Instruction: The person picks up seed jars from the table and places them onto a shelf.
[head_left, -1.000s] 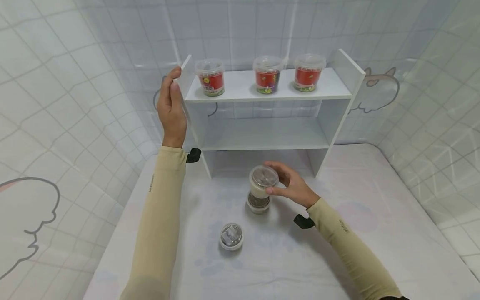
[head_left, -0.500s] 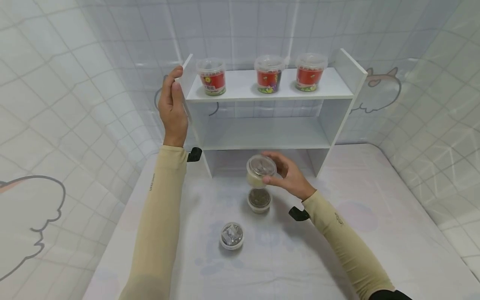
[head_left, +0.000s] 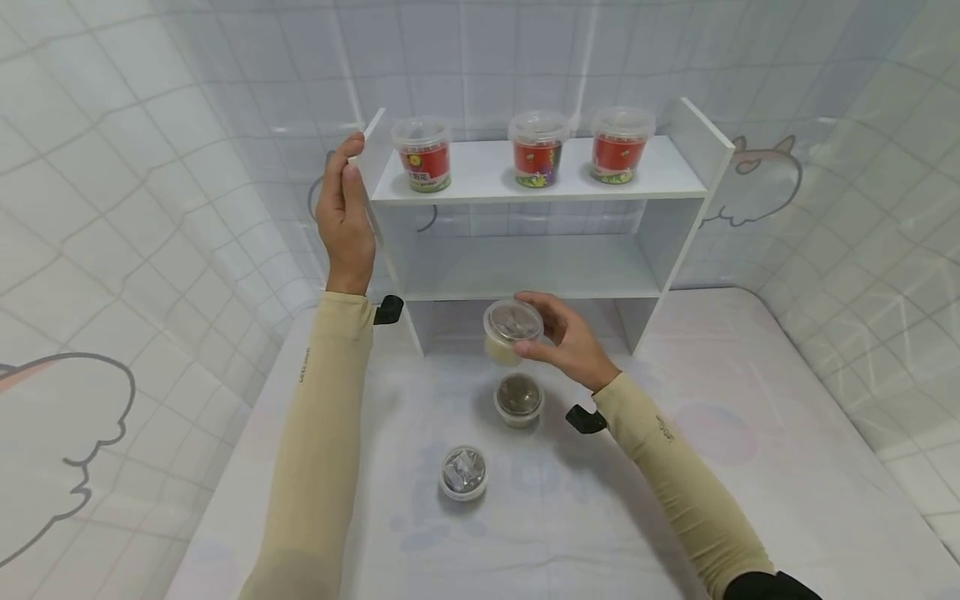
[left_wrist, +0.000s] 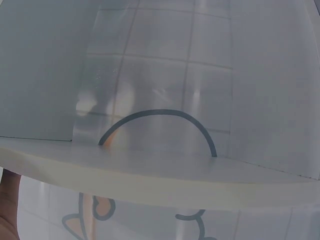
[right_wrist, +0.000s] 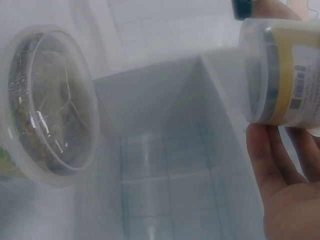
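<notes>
My right hand (head_left: pixel 573 346) grips a clear plastic cup (head_left: pixel 510 325) with a lid, thumb on the near side. It is held up in front of the shelf's bottom opening. In the right wrist view this cup (right_wrist: pixel 292 75) shows a yellow label with a barcode. Below it, apart, a second lidded cup (head_left: pixel 518 396) with dark contents stands on the table. A third cup (head_left: pixel 463 473) with a silvery packet under its lid stands nearer me. My left hand (head_left: pixel 345 225), fingers straight, lies along the left side panel of the white shelf (head_left: pixel 532 271).
Several cups are about: on the top shelf stand a left red-labelled cup (head_left: pixel 425 158), a middle one (head_left: pixel 537 154) and a right one (head_left: pixel 619 150). A white cloth (head_left: pixel 675 500) covers the table. Tile-patterned sheeting (head_left: pixel 862 208) hangs behind and at both sides.
My right hand has lifted the cup off the dark-topped one and moved it up, away from me and slightly left. The left hand stays at the shelf's side.
</notes>
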